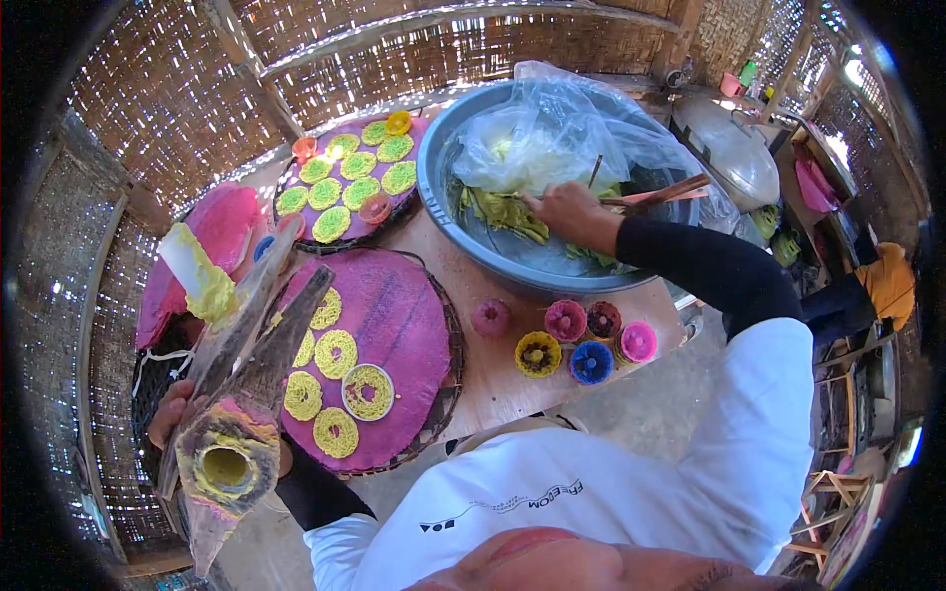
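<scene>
My left hand (175, 412) is wrapped round a wooden press (222, 394), whose dough-smeared lower block has a round hole. A white cylinder smeared with yellow dough (202, 281) sticks up by its upper end. My right hand (572, 215) reaches into a wide blue basin (445, 222), its fingers closed on a lump of yellow-green dough (507, 214); the fingertips are partly hidden. Beside the wrist lies a wooden stick (665, 192). Below the press's arms, a round pink-covered tray (399, 325) bears several yellow noodle-like rings (336, 433), one inside a white hoop (388, 399).
A second pink tray (320, 219) at the back holds several green-topped yellow rings. Several coloured fluted cups (591, 362) stand on the table near the front right. Clear plastic sheeting (552, 128) drapes over the basin. A large metal lid (729, 148) and a person in orange (887, 286) are at right.
</scene>
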Demonstrator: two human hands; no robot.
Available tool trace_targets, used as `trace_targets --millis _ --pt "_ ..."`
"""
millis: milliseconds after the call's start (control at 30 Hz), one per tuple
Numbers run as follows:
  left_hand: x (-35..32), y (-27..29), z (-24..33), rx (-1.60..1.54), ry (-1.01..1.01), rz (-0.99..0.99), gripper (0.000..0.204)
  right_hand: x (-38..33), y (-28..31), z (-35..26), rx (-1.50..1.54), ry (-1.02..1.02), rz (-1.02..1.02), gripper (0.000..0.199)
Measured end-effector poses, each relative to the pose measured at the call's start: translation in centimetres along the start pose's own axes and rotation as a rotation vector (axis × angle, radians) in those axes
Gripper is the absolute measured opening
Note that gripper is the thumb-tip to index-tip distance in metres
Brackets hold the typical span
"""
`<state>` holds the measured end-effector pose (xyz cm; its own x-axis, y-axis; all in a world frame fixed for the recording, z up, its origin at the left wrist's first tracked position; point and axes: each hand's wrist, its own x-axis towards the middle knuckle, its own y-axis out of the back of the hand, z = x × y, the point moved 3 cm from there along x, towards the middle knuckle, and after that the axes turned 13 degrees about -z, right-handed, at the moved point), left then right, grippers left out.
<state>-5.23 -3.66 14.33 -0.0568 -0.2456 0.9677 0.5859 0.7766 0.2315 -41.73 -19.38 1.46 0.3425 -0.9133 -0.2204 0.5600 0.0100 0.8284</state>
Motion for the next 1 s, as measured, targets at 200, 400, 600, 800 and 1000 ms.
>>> trace_targets --millis 200,400,600,800,1000 --pt "-0.3 0.3 -0.1 0.01 0.003 -0.013 0.036 -0.2 0.1 -0.8 0.095 0.168 0.158 0.019" --pt "-0.7 0.6 0.1 0.022 0.007 -0.025 0.036 -3.8 0.8 -0.8 -0.075 0.156 -0.26 0.016" --pt "-0.4 0.1 0.8 0.002 -0.016 -0.029 0.036 3.0 0.2 -2.1 0.054 0.09 0.0 0.015" --pt "-0.7 0.6 0.9 0.026 -0.015 -0.049 0.037 -0.5 2.3 -3.5 -0.101 0.276 -0.044 0.013" --pt "-0.1 0.4 1.5 -0.016 -0.043 -0.07 0.037 5.8 -0.3 -2.0 0.079 0.039 0.091 0.013"
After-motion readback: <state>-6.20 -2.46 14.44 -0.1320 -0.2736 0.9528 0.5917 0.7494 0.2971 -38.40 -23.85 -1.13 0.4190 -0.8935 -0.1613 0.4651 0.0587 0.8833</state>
